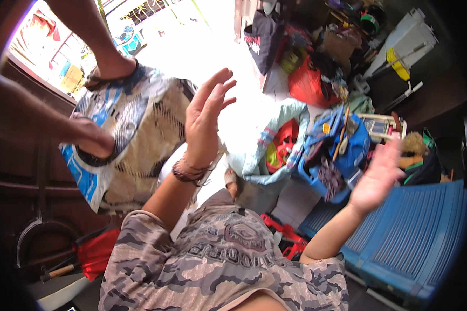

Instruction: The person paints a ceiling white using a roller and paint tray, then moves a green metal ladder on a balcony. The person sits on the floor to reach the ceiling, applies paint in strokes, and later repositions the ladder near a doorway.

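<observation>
While both of the person's hands are raised in the air, neither holds anything. On the left hand [205, 116] the fingers [218, 85] are stretched out and only slightly apart, palm turned toward the right, with a beaded bracelet [189, 171] around the wrist. Just left of those fingers stands a large woven sack [140, 135] printed in blue, white and tan; whether the hand touches it cannot be told. Another person's hand [91, 137] presses on the sack's left edge, and a sandalled foot [111, 70] rests on its top. The right hand [379, 176] is blurred, its fingers [394, 150] open and spread. Just behind and left of them sits a blue basket [337, 150] crammed with tools and rags, and below them lie blue slatted panels [415, 238].
</observation>
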